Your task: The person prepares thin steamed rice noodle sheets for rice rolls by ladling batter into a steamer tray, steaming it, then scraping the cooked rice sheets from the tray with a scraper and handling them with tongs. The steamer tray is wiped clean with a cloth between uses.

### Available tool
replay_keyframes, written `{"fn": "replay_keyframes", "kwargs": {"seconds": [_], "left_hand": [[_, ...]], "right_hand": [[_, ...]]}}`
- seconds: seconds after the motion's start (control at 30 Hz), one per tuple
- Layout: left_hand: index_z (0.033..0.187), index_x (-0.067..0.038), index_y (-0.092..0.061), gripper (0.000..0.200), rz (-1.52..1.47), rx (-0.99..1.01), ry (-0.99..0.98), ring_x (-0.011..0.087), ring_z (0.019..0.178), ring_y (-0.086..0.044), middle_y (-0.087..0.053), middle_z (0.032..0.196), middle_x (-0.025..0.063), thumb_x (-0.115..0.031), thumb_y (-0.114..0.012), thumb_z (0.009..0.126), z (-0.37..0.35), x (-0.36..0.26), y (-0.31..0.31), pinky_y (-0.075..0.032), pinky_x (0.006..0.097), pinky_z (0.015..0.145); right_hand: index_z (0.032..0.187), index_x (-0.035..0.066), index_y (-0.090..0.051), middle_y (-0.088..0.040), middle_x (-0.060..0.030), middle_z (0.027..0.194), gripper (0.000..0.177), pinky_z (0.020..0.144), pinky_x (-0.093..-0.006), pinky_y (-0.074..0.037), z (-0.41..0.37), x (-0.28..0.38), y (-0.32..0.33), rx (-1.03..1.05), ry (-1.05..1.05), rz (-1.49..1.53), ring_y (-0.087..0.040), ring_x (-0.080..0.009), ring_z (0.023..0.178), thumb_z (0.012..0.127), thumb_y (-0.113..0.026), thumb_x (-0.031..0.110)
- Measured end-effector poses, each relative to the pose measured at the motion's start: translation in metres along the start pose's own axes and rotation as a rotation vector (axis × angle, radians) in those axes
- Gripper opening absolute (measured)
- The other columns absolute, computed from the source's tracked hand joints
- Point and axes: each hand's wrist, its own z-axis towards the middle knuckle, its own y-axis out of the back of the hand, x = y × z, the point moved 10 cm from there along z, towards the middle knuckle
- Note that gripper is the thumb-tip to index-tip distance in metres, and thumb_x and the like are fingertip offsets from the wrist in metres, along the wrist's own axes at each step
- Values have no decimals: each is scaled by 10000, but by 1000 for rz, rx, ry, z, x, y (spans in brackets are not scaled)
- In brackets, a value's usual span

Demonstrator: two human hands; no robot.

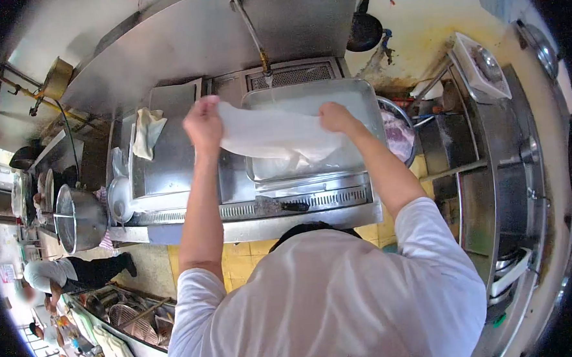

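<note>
A thin, limp white sheet (pixel 277 135) is stretched between my two hands over a large rectangular metal tray (pixel 253 170). My left hand (pixel 203 123) is closed on the sheet's left end, beyond the tray's left side. Over the tray, my right hand (pixel 336 118) pinches the right end. The sheet's lower edge sags and folds toward the tray. Behind the tray, a tap (pixel 265 62) points down at a perforated grate (pixel 291 76), with water seemingly running from it.
A cloth (pixel 148 134) lies on the metal counter (pixel 169 165) to the left. A dark-handled brush (pixel 294 206) rests on the slotted front drain. To the right stands a round basin (pixel 398 130) with pale pink contents. A large pot (pixel 81 218) and another person (pixel 52 275) are at left.
</note>
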Motion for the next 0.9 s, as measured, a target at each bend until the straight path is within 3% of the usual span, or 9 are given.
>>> {"fn": "replay_keyframes", "kwargs": {"seconds": [0.13,0.23,0.33,0.47,0.53,0.67,0.73,0.8,0.9], "left_hand": [[950,-62,-762,120,169,209,-169,210,820,-738,-765,906,122,-23,-690,863,-38,-40,-72,-563,332,751],[945,-14,-752,87,-142,131,-234,172,782,-717,-761,872,109,-66,-698,902,-18,-59,-47,-559,315,704],[954,25,-735,220,2,-120,14,100,689,-596,-724,778,89,-193,-708,942,19,-18,28,-509,292,656],[884,11,-731,275,280,-118,225,309,719,-685,-721,810,190,-262,-713,907,2,115,33,-536,391,717],[852,3,-732,327,567,14,341,416,800,-695,-720,815,213,-323,-727,881,-20,194,19,-544,453,777],[1130,19,-680,488,355,381,224,359,1071,-674,-698,1141,234,-337,-807,821,-46,150,-74,-516,429,941],[1169,29,-658,410,-117,459,16,265,1086,-663,-709,1119,164,-264,-751,898,-54,94,-137,-509,354,928],[1150,21,-665,327,-532,736,246,234,952,-679,-720,1028,163,-209,-716,923,-60,11,-162,-525,329,855],[1146,-7,-682,312,-36,660,-31,219,836,-671,-719,946,166,-211,-718,913,-30,-34,-140,-532,325,793]], "right_hand": [[928,-33,-698,-685,-272,864,227,757,-432,-521,-13,135,72,-330,338,838,-686,-345,808,858,-574,143],[935,-41,-686,-673,-283,869,236,780,-452,-520,-2,126,23,-41,171,525,-673,-392,826,874,-544,137],[917,-39,-685,-673,-290,896,241,794,-490,-518,9,32,-9,-228,232,279,-648,-465,840,857,-538,143],[913,-24,-691,-677,-269,887,230,769,-488,-525,0,-12,32,-262,101,218,-656,-453,807,841,-552,145],[895,-8,-708,-703,-192,804,187,685,-417,-531,-5,-13,59,-165,-83,440,-679,-321,725,833,-604,135],[877,9,-725,-687,-77,751,142,625,-327,-508,8,38,72,-117,59,846,-648,-167,691,824,-666,126],[878,21,-734,-652,-10,732,121,610,-283,-491,1,86,86,-68,125,807,-608,-111,677,821,-700,122],[923,21,-741,-670,-23,752,153,613,-287,-492,11,98,83,-35,141,860,-604,-122,662,807,-686,106],[990,22,-739,-689,-34,807,216,641,-288,-488,17,103,87,-106,162,1125,-598,-128,688,794,-667,79]]}}
